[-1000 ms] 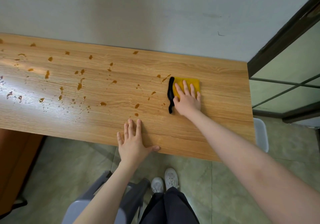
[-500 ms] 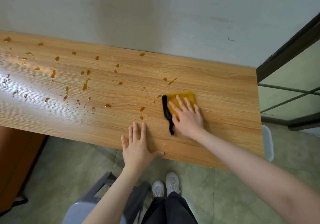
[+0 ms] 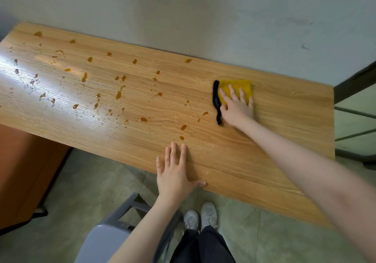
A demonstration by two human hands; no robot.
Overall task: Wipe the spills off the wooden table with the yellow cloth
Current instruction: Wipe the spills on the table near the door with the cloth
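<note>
The yellow cloth (image 3: 237, 88) is found flat on the wooden table (image 3: 274, 132) toward its right end, near the wall side, with a black edge strip (image 3: 216, 100) along its left side. It is pressed down under the right hand (image 3: 237, 108), whose fingers (image 3: 232, 91) are spread and laid flat over it; nothing is pinched or clenched, the cloth being held by palm pressure alone. The left hand (image 3: 175, 173) is laid open and empty at the near edge of the table, apparently as a brace. Brown spills (image 3: 119, 94) are observed scattered over the middle and left of the surface, the nearest droplets (image 3: 205, 113) lying just left of the cloth. The cloth is judged soft, light and limp, liable to bunch or fold if pushed from one edge; a broad flat palm over its middle is considered the soundest hold. Most of the wiping is judged outstanding. The glossy surface may let liquid smear rather than lift.
</note>
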